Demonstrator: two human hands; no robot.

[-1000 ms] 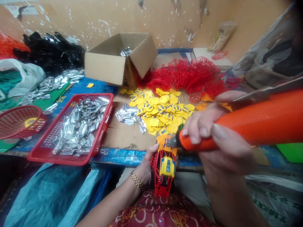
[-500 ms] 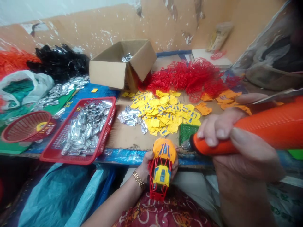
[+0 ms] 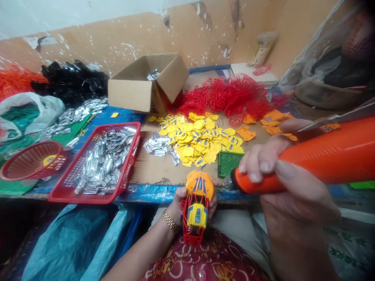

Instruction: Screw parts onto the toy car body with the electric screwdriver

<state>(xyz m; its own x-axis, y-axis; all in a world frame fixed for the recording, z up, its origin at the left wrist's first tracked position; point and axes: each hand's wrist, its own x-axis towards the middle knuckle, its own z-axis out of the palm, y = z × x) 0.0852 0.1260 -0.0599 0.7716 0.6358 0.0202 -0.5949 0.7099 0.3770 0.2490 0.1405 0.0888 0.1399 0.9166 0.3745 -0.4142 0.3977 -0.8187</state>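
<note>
**Orange electric screwdriver (image 3: 322, 160) beside a toy shell (image 3: 196, 205) held above the lap**

Foreground: the left hand (image 3: 179, 207) holds the toy shell just past the surface edge, above a maroon patterned garment (image 3: 202, 261). Its fingers (image 3: 180, 192) are closed around the shell's red cage frame, whose orange nose points away from the wearer and whose yellow panel faces up. A gold bracelet (image 3: 169, 220) circles the left wrist. The right hand (image 3: 293, 195) is clenched around the screwdriver, its fingers (image 3: 258, 164) wrapped on the barrel. The metal bit (image 3: 227, 182) sits just beside the shell's orange nose; contact is not shown. A blue plastic sheet (image 3: 67, 246) hangs below the surface at left.

Middle ground: on the blue-edged surface (image 3: 152, 194) lie a red basket (image 3: 84, 198) filled with silver parts (image 3: 102, 162), a yellow tag heap (image 3: 196, 140), a small silver pile (image 3: 156, 146) and a green mesh square (image 3: 230, 163).

Background: red wire frames (image 3: 225, 97) lie behind the tags, beside an open cardboard box (image 3: 125, 91). At far left are a black heap (image 3: 72, 84) and a white bag (image 3: 29, 113).
</note>
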